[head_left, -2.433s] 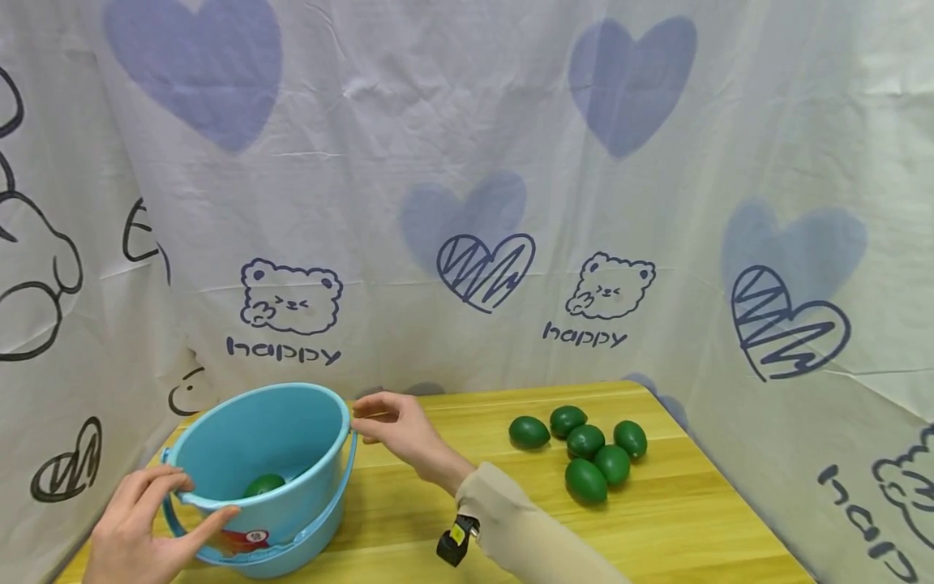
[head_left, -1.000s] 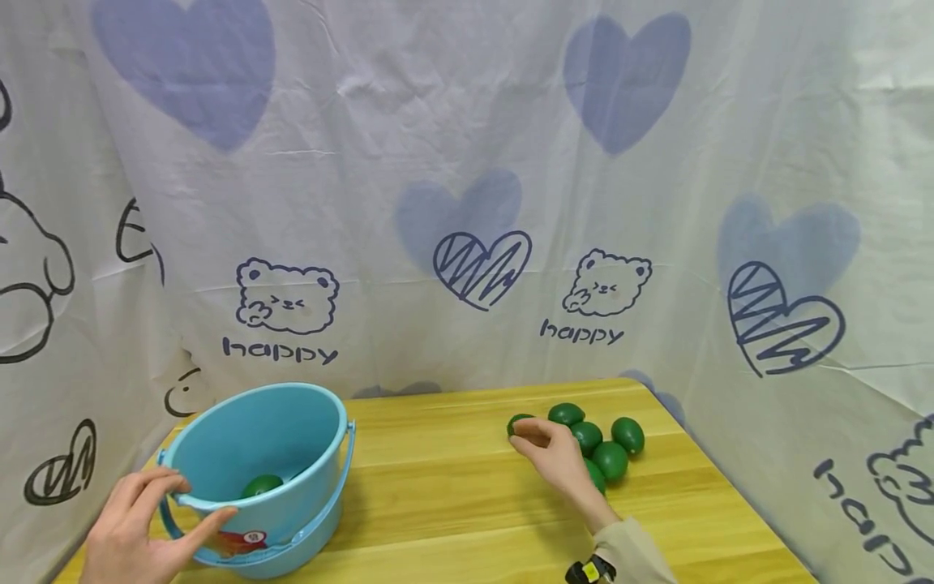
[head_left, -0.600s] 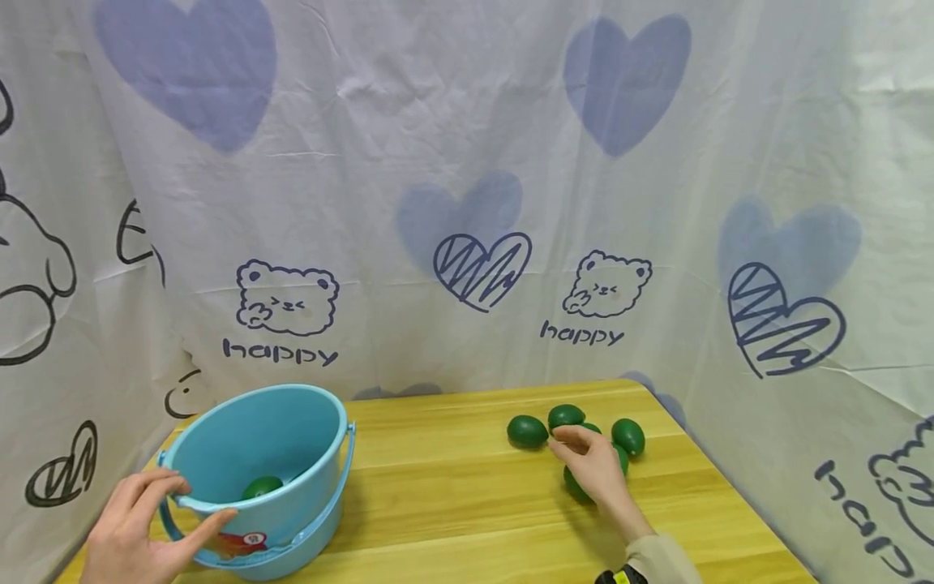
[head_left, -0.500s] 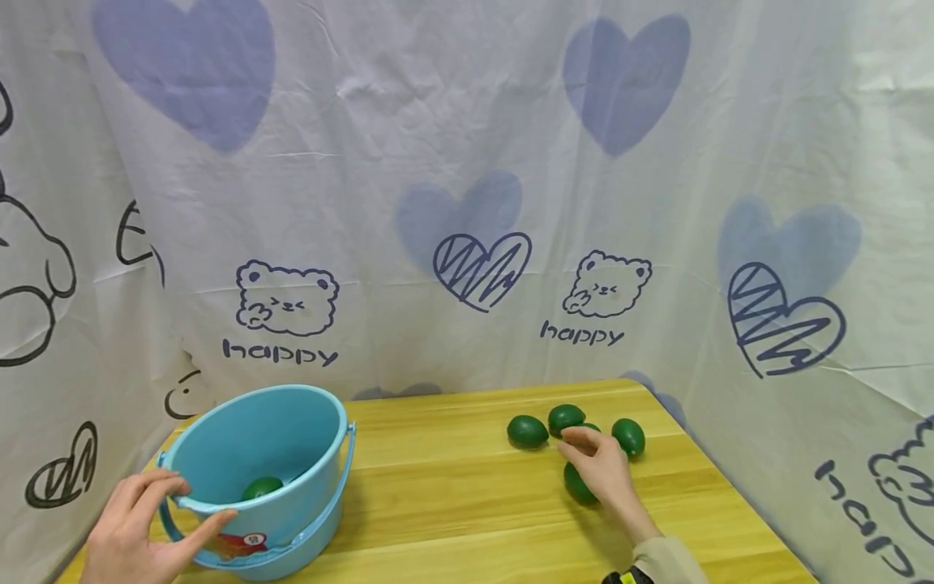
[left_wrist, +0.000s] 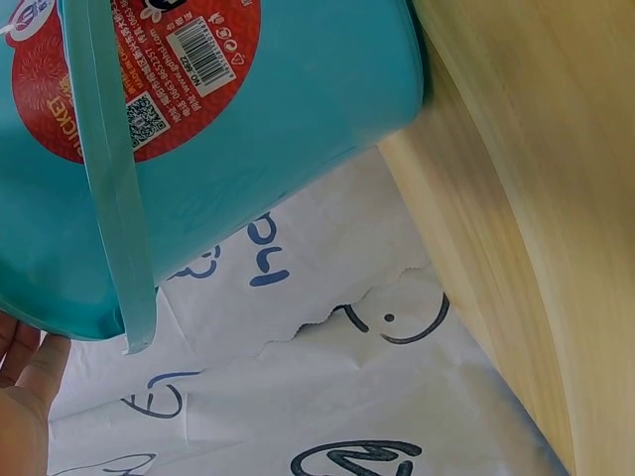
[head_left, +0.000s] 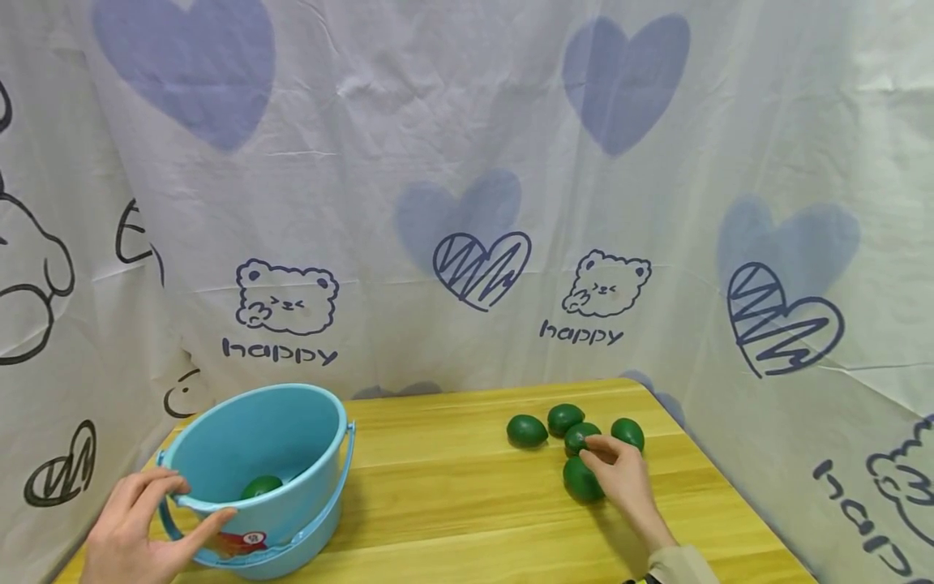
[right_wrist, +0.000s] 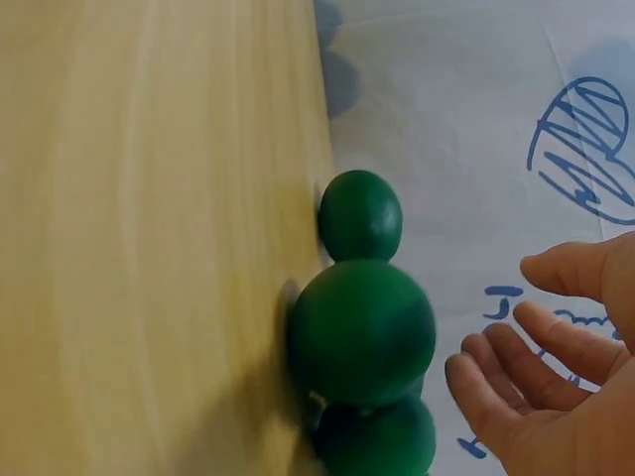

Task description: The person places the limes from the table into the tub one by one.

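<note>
A light blue bucket (head_left: 284,503) stands tilted at the left, with one green lime (head_left: 261,487) showing inside. My left hand (head_left: 139,527) grips its rim, fingers over the edge and thumb along the outside. In the left wrist view those fingers (left_wrist: 28,372) are at the bucket's rim. Several green limes lie grouped at the right, among them a front lime (head_left: 581,480) and a middle lime (head_left: 580,438). My right hand (head_left: 623,478) hovers over this group and hides part of it. In the right wrist view its fingers (right_wrist: 556,347) are spread and apart from the limes.
The yellow wood-grain table (head_left: 438,487) extends between the bucket and the limes. A white curtain (head_left: 409,341) printed with hearts and bears hangs round its back and sides. The bucket's handle (head_left: 349,462) hangs down along its side.
My right hand has gone from the bucket's right side over to the limes, passed the leftmost one, and drifted right and nearer. My left hand stays on the rim.
</note>
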{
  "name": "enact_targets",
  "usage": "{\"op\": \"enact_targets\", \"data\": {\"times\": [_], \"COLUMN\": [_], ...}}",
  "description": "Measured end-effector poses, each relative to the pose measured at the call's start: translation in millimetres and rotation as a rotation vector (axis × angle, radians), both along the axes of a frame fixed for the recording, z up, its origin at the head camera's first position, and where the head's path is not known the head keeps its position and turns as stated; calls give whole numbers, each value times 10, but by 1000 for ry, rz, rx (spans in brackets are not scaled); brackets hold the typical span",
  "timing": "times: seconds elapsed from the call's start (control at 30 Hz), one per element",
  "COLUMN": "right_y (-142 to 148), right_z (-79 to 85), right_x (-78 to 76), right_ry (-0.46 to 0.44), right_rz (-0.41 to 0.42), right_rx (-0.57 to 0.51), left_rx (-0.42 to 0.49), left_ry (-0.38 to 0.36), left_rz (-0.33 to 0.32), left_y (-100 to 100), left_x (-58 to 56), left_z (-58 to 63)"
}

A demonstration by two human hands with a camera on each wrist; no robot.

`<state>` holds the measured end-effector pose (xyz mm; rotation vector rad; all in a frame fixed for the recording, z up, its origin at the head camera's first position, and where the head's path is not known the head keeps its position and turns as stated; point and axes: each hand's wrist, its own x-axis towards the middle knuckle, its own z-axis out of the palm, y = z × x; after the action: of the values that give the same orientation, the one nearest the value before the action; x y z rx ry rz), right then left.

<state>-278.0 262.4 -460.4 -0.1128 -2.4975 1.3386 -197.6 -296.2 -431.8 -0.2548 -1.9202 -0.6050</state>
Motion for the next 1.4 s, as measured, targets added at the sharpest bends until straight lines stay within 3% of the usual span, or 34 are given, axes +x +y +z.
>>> {"op": "enact_targets", "data": {"times": [0.27,0.57,0.77,1.07,1.4], "right_y": [69,19,-47,-131,-179], "right_z": [-109,-178,-206,-260,-264], "right_x": [13,-22,-41,-91,-127], "right_ry": [-66,-35,-77,-194,-266], "right_rz": [-13,-21,33,115,124], "right_rx": [91,150,182,152,-27], "left_rx": [6,3,5,-2,-1], "left_ry": [8,17,14,-24,23], "left_rz": [-4,-15,-22,8,-15], "left_y": [-8,-17,-13,-14,-31], "left_x": [-10,-32,-9,14,-20], "left_z": [-33,-11,-1,-2,-28]}}
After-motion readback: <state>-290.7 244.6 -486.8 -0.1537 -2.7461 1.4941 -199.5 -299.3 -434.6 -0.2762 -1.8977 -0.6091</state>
